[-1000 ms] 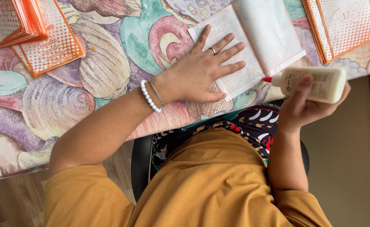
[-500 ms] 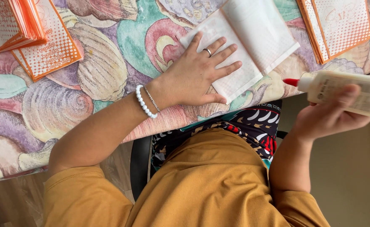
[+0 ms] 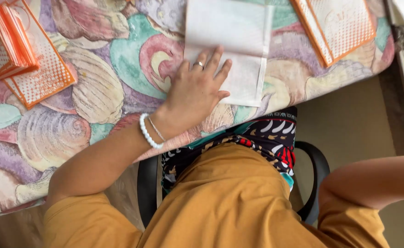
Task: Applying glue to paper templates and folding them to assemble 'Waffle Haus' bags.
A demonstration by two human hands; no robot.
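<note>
My left hand (image 3: pixel 197 87) lies flat with fingers spread on the near corner of a white folded paper sheet (image 3: pixel 231 43), pressing it onto the table. A ring sits on one finger and a white bead bracelet (image 3: pixel 147 132) circles the wrist. My right forearm (image 3: pixel 372 181) reaches out past the right edge of the view, so my right hand is hidden, and the glue bottle it held is out of sight.
The table is covered by a cloth with large shell patterns (image 3: pixel 73 101). A stack of orange-and-white paper bags (image 3: pixel 13 50) lies at the far left, another orange-edged bag (image 3: pixel 339 27) at the far right. A black chair (image 3: pixel 312 174) is under me.
My right hand carried the white glue bottle off to the right and out of view. My left hand stayed pressed on the paper, and the view shifted.
</note>
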